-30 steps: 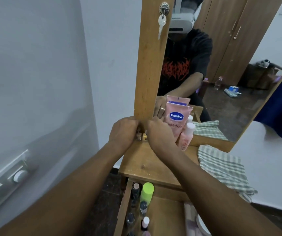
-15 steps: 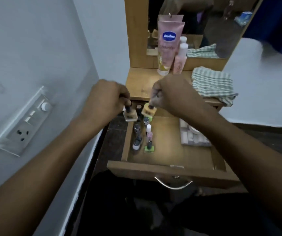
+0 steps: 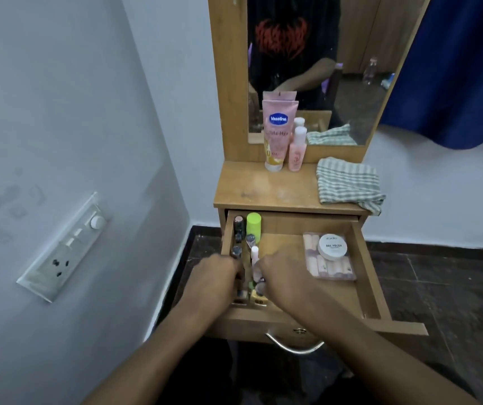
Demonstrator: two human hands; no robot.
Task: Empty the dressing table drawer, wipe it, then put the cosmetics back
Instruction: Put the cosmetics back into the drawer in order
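The wooden drawer (image 3: pixel 372 287) is pulled out under the dressing table top (image 3: pixel 263 188). My left hand (image 3: pixel 214 285) and my right hand (image 3: pixel 284 280) are both down in its front left corner. Each is closed around the cap of a small square yellowish bottle, the left one (image 3: pixel 240 296) and the right one (image 3: pixel 257 299), which rest on the drawer floor. Behind them runs a row of small nail polish bottles (image 3: pixel 236 250) and a green-capped tube (image 3: pixel 253 224). A clear pack with a round white jar (image 3: pixel 332 248) lies at the right.
On the table top stand a pink Vaseline tube (image 3: pixel 276 135) and a pink bottle (image 3: pixel 296 152), with a striped cloth (image 3: pixel 348 182) at the right. A switchboard (image 3: pixel 68 247) is on the left wall. A blue curtain (image 3: pixel 453 68) hangs right of the mirror.
My hands picked two small bottles off the table top by the mirror, carried them down and set them into the drawer's front left corner. The view tilted down.
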